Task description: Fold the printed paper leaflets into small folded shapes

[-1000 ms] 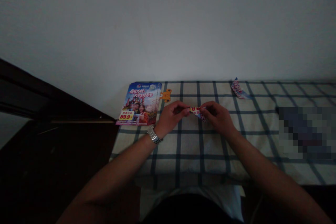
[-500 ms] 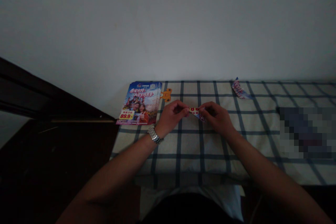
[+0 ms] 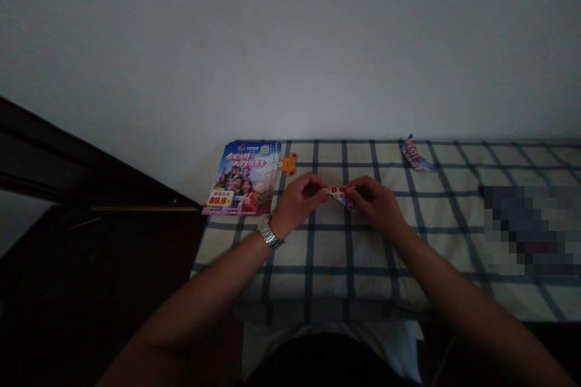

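Head view: left hand (metal watch on that wrist) and right hand each had fingertips pinched on a small folded paper, one per side, over the checked cloth. Past the left wrist lay a stack of printed leaflets, an orange bear shape at its right edge; farther back, off to the right, a creased paper piece lay near the wall.

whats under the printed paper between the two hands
The checked cloth shows around the printed paper, pinched by left hand and right hand; the patch directly behind the paper is covered from view.
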`<state>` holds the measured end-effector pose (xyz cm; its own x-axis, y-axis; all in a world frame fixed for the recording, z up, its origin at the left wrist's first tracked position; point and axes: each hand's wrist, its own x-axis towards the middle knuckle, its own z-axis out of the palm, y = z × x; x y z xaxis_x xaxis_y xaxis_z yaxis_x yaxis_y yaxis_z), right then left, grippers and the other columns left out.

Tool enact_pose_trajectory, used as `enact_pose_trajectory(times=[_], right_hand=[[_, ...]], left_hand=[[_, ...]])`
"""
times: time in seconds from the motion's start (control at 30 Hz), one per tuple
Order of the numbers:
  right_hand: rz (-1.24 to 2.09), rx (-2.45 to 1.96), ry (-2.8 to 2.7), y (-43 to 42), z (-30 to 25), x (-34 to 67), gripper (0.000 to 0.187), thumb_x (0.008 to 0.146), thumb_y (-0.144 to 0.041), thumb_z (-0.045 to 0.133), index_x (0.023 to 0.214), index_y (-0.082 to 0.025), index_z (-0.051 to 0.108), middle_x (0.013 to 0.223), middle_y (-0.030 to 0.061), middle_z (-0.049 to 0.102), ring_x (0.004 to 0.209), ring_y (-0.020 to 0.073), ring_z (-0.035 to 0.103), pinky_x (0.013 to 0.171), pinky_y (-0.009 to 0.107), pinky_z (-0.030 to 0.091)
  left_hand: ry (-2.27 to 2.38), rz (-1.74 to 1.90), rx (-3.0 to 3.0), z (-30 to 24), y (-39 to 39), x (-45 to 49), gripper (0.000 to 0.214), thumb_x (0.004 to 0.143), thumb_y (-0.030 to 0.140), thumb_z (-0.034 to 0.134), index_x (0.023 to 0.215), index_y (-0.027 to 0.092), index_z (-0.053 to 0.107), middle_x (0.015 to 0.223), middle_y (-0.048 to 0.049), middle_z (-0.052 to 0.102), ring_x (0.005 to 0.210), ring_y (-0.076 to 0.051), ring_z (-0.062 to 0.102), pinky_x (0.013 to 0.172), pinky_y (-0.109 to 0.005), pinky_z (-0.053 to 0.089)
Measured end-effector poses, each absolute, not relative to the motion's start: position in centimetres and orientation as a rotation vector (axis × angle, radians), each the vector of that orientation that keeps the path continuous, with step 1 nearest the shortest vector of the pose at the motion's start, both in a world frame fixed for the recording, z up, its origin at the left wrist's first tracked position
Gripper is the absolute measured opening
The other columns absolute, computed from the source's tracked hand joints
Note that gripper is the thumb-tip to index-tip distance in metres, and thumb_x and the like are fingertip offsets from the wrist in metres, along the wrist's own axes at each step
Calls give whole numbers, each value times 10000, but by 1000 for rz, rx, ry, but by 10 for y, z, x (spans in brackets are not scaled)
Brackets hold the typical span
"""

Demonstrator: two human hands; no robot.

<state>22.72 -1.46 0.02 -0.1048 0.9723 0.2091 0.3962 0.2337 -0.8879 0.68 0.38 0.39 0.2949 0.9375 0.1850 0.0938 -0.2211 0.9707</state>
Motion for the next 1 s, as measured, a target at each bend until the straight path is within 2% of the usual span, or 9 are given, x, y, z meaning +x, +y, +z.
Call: enact_pose_trajectory(times=[0.27, 0.63, 1.0], right_hand=[[827, -1299, -1691, -15, 3, 227, 228, 935, -451, 647, 950, -225, 673, 771, 15, 704, 659, 170, 644, 615, 292, 515], [819, -1286, -1729, -17, 5, 225, 234, 939, -457, 645, 959, -226, 676, 798, 25, 722, 689, 181, 673, 642, 302, 531], [806, -1305, -1736, -17, 4, 225, 242, 932, -465, 649, 954, -228, 693, 800, 31, 741, 698, 189, 688, 652, 310, 550]], left_hand=[[946, 1039, 1655, 4, 4, 8, 211, 900, 368, 723, 1009, 195, 673, 983, -43, 732, 867, -158, 710, 819, -302, 588], [1002, 998, 1619, 7, 1, 8, 203, 878, 355, 730, 936, 174, 658, 832, -25, 718, 726, -141, 690, 675, -262, 558], [1023, 975, 1645, 5, 3, 7, 212, 862, 371, 737, 901, 180, 654, 845, -28, 713, 746, -150, 676, 675, -271, 554]])
